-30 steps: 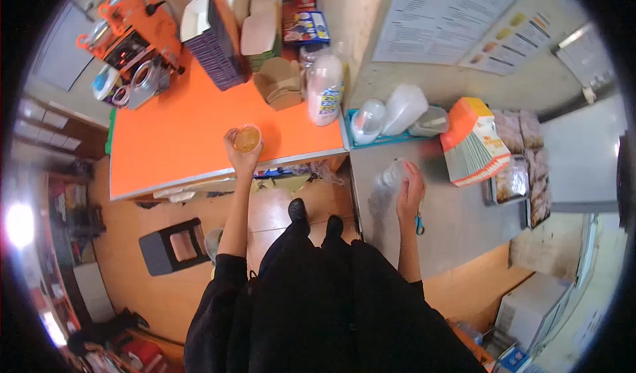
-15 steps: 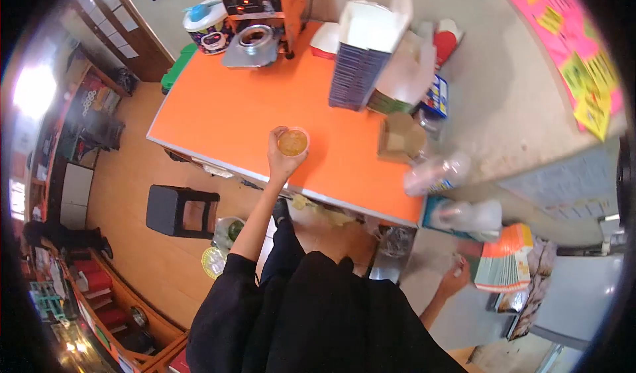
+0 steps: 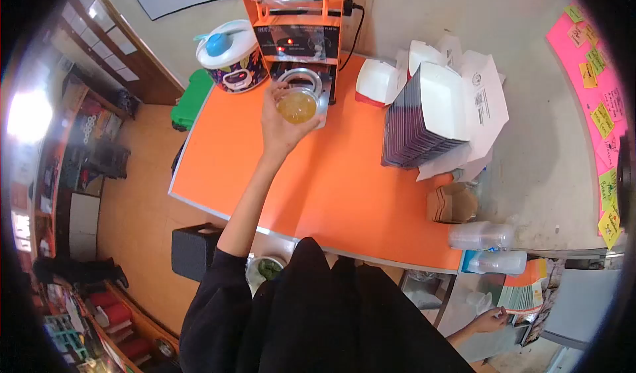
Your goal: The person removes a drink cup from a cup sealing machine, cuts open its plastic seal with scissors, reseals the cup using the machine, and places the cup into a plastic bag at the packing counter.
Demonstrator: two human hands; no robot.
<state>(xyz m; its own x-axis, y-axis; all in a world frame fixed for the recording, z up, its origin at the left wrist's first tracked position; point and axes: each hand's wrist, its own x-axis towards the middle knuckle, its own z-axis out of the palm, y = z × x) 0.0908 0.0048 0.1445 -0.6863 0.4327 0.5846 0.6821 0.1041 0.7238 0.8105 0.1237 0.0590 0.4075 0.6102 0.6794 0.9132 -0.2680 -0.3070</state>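
Note:
My left hand point(image 3: 279, 131) is closed around a clear plastic cup point(image 3: 297, 108) of yellow-orange liquid. The cup is right in front of the round metal ring point(image 3: 299, 81) of an orange cup sealing machine point(image 3: 295, 42); from this angle I cannot tell whether they touch. Off to the lower right, my right hand point(image 3: 487, 321) has its fingers loosely bent and apart, with nothing visible in them. Its fingertips are close to the lower edge of a stack of folded orange-and-white paper packets point(image 3: 523, 293). A clear plastic cup point(image 3: 478, 301) is just above that hand.
A patterned rice cooker point(image 3: 235, 61) stands left of the machine on the orange table point(image 3: 318, 194). Stacked paper trays point(image 3: 424, 118), brown paper boxes point(image 3: 452, 204) and sleeves of plastic cups point(image 3: 482, 235) line the right side. A dark stool point(image 3: 192, 250) stands on the floor.
My left hand has carried the cup forward from the table's front part to the sealing machine. The view has come closer to the table. My right hand remains low on the right, near the paper packets.

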